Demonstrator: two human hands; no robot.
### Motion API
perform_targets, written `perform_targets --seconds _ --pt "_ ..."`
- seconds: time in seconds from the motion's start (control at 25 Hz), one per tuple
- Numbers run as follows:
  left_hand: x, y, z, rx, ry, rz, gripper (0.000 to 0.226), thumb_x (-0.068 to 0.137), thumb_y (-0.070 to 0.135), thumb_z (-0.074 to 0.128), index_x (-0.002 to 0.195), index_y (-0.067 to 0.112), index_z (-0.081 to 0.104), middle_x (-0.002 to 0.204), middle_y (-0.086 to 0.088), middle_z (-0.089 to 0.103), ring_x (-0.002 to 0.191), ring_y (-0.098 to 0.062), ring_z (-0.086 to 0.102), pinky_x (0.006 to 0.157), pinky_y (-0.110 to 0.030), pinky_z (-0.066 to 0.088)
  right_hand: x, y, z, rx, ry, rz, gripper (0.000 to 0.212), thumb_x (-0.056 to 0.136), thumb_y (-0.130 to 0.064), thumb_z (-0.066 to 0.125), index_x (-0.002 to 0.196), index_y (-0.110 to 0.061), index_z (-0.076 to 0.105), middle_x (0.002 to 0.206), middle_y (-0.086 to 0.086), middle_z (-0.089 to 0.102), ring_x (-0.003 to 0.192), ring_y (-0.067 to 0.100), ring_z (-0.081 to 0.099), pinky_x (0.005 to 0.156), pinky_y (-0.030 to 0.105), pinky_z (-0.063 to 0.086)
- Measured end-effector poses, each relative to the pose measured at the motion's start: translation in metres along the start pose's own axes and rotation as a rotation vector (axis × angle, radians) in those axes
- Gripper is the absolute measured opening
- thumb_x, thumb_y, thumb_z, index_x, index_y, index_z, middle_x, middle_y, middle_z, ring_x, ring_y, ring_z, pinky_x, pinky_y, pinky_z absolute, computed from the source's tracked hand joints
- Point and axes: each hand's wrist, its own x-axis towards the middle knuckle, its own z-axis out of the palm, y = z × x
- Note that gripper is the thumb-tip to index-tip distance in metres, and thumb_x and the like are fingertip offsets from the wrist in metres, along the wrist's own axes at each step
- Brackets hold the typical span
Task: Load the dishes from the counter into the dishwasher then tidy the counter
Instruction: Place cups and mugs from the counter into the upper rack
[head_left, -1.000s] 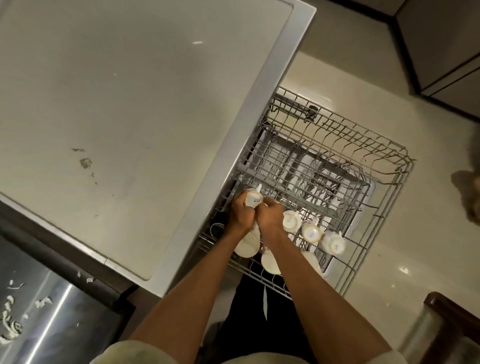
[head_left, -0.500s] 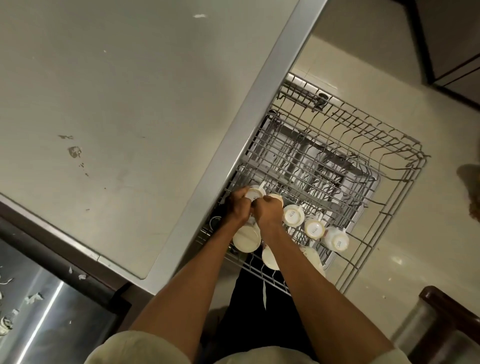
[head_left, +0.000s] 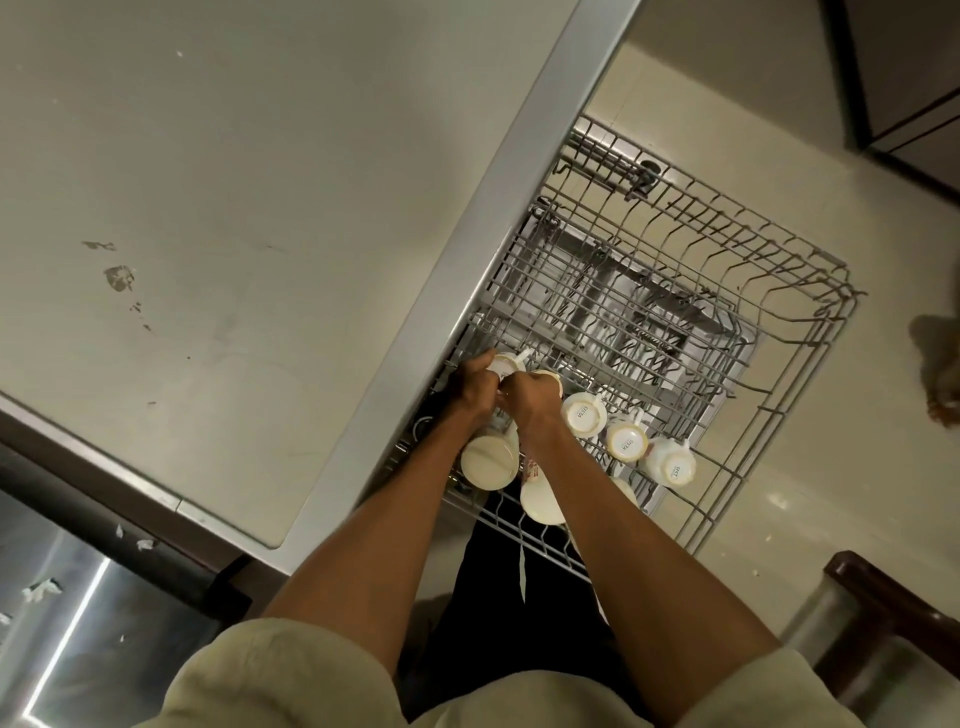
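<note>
Both hands have come lower into the rack. The left hand and right hand each curl fingers round a cup, upside down now beside other cups. The bench looks bare.

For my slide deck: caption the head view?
Both hands, left hand and right hand, set white cups upside down in the dishwasher rack.

Single head-worn wide-angle view, looking steeply down from above. Counter fills upper left; pulled-out dishwasher rack sits centre-right over the floor. Both forearms reach away from the camera into mid-frame. Close range, edges bowed by the lens.
</note>
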Motion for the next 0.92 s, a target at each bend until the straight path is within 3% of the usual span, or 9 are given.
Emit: perform_targets --seconds 0.12,0.2,0.32,0.4,0.48,0.6,0.72,0.84,0.92 --pt "0.005 -0.002 0.0 -0.035 0.02 -0.014 0.056 0.087 -0.009 0.04 0.141 0.001 0.046 0.11 -0.012 0.065 0.097 -0.021 0.061 0.062 -0.004 0.045 0.0 0.0 0.002 -0.032 0.008 -0.021 0.006 0.08 0.0 0.058 0.075 -0.004 0.06 0.08 0.014 0.063 0.086 0.035 0.069 0.068 0.042 0.054" --pt "0.006 -0.002 -0.002 -0.052 0.023 -0.031 0.055 0.088 -0.01 0.04 0.143 -0.003 0.045 0.127 -0.019 0.06 0.108 -0.027 0.059 0.057 -0.003 0.045 -0.004 0.001 -0.002 -0.093 0.012 -0.051 0.007 0.08 0.0 0.058 0.075 -0.004 0.058 0.073 0.009 0.058 0.072 0.026 0.06 0.058 0.032 0.043" --pt "0.002 -0.007 -0.001 -0.058 -0.008 0.023 0.055 0.08 0.003 0.043 0.133 -0.005 0.055 0.111 -0.016 0.061 0.089 -0.018 0.059 0.059 -0.009 0.048 -0.012 0.007 -0.006 -0.295 0.035 -0.213 0.01 0.084 -0.006 0.059 0.075 -0.005 0.06 0.065 0.006 0.054 0.062 0.019 0.048 0.054 0.027 0.034" --pt "0.003 -0.012 -0.001 -0.073 0.013 0.068 0.047 0.078 0.005 0.045 0.119 -0.001 0.066 0.103 -0.014 0.066 0.085 -0.015 0.061 0.067 -0.017 0.053 -0.018 0.011 -0.006 -0.425 0.103 -0.367 0.009 0.087 -0.008 0.062 0.09 -0.003 0.069 0.076 0.008 0.065 0.066 0.018 0.053 0.057 0.025 0.037" --pt "0.001 -0.02 -0.003 -0.081 0.042 0.092 0.038 0.084 0.002 0.048 0.114 0.006 0.071 0.102 -0.008 0.07 0.088 -0.014 0.064 0.077 -0.027 0.055 -0.021 0.015 -0.005 -0.529 0.172 -0.525 0.021 0.087 -0.005 0.064 0.107 -0.001 0.071 0.096 0.013 0.071 0.081 0.021 0.062 0.065 0.024 0.042" --pt "-0.005 -0.028 -0.011 -0.007 0.044 0.064 0.048 0.085 0.009 0.045 0.128 0.012 0.066 0.123 -0.005 0.068 0.113 -0.02 0.063 0.098 -0.038 0.053 -0.017 0.025 -0.005 -0.801 0.13 -0.814 0.037 0.085 0.001 0.064 0.122 0.002 0.065 0.121 0.018 0.066 0.111 0.031 0.061 0.086 0.029 0.048" --pt "-0.008 -0.033 -0.014 0.036 0.03 0.048 0.062 0.08 0.015 0.041 0.14 0.009 0.054 0.144 -0.011 0.054 0.133 -0.024 0.05 0.11 -0.044 0.043 -0.006 0.041 -0.002 -1.08 0.001 -0.879 0.057 0.09 -0.003 0.059 0.145 0.002 0.045 0.151 0.021 0.044 0.144 0.032 0.035 0.119 0.038 0.031" --pt "-0.016 -0.024 -0.014 0.067 0.005 0.025 0.059 0.084 0.011 0.042 0.141 0.009 0.052 0.149 -0.012 0.048 0.139 -0.028 0.043 0.115 -0.045 0.038 0.003 0.048 0.0 -1.372 -0.061 -0.93 0.062 0.095 -0.017 0.048 0.152 0.002 0.034 0.157 0.021 0.037 0.152 0.031 0.02 0.125 0.041 0.014" --pt "-0.018 -0.022 -0.016 0.079 -0.001 0.038 0.06 0.083 0.012 0.042 0.141 0.007 0.051 0.15 -0.012 0.046 0.14 -0.027 0.041 0.116 -0.044 0.036 0.006 0.048 -0.001 -1.421 -0.066 -0.937 0.063 0.096 -0.021 0.046 0.152 0.002 0.032 0.158 0.02 0.035 0.153 0.03 0.018 0.125 0.04 0.011"
